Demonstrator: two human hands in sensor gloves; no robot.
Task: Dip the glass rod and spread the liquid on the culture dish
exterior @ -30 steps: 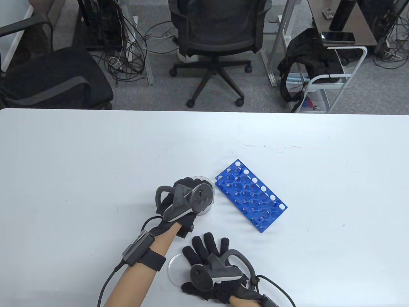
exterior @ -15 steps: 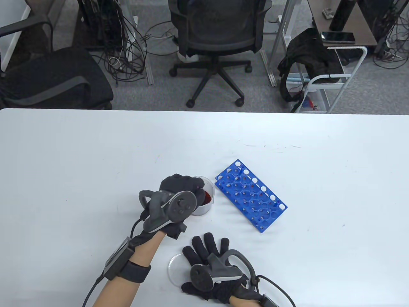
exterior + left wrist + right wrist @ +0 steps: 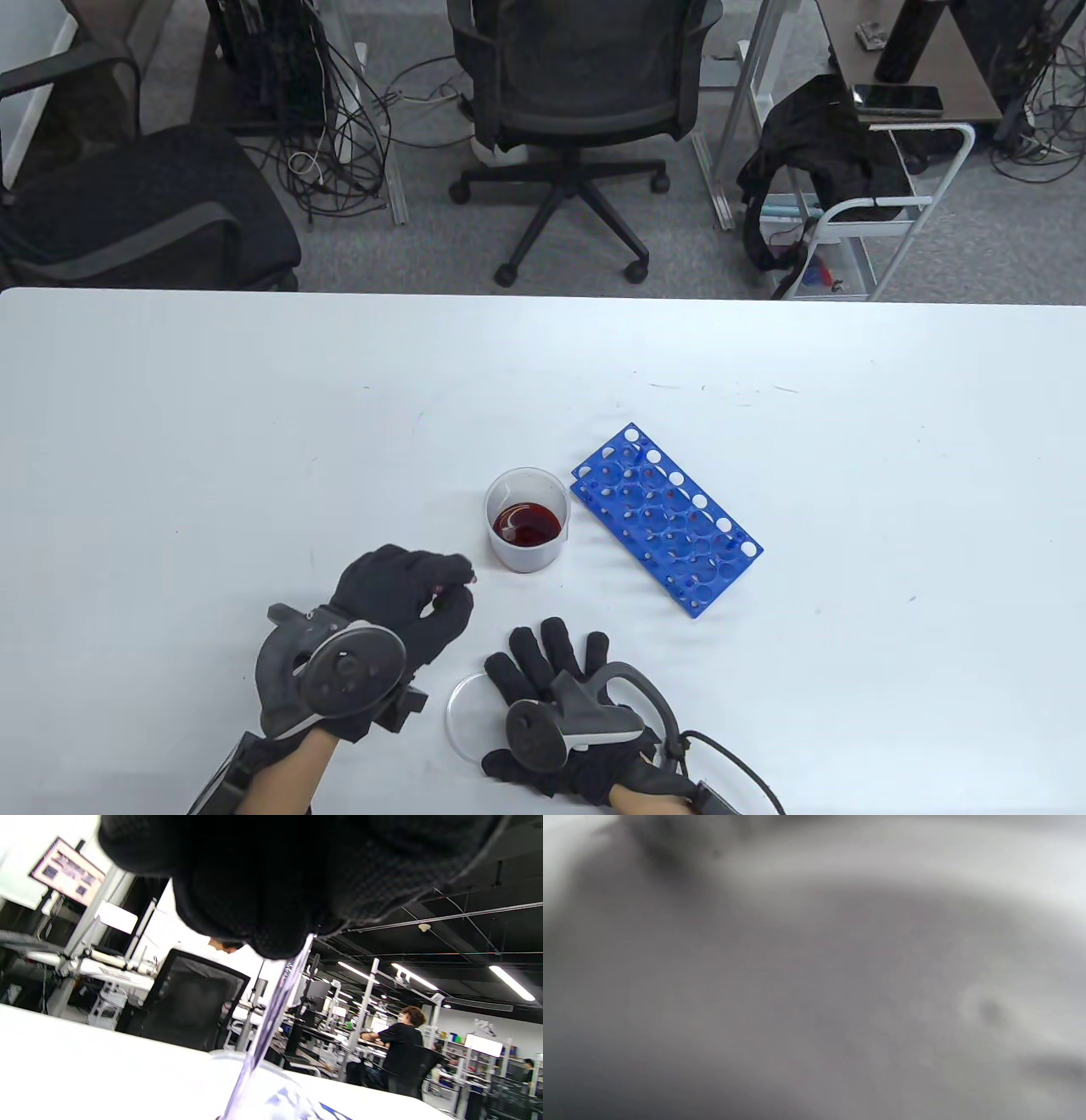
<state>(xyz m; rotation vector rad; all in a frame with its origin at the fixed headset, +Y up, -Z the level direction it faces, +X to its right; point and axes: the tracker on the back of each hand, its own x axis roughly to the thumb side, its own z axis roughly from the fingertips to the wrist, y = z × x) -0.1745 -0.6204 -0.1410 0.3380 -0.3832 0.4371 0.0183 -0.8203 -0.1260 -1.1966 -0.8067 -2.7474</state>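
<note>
My left hand (image 3: 448, 587) is closed around a thin clear glass rod (image 3: 271, 1014), which runs down out of the gloved fingers in the left wrist view. In the table view the rod is barely visible. The hand hovers left of and nearer than a clear beaker (image 3: 526, 552) holding dark red liquid (image 3: 529, 522). A clear culture dish (image 3: 465, 698) lies near the front edge. My right hand (image 3: 551, 658) rests flat, fingers spread, on the dish's right part. The right wrist view is a grey blur.
A blue test-tube rack (image 3: 666, 518) lies at an angle just right of the beaker. The white table (image 3: 212, 424) ends at the far edge, with office chairs, cables and a cart beyond it.
My left hand has drawn back from over the beaker toward the front left, uncovering the beaker and its red liquid. My right hand has not moved.
</note>
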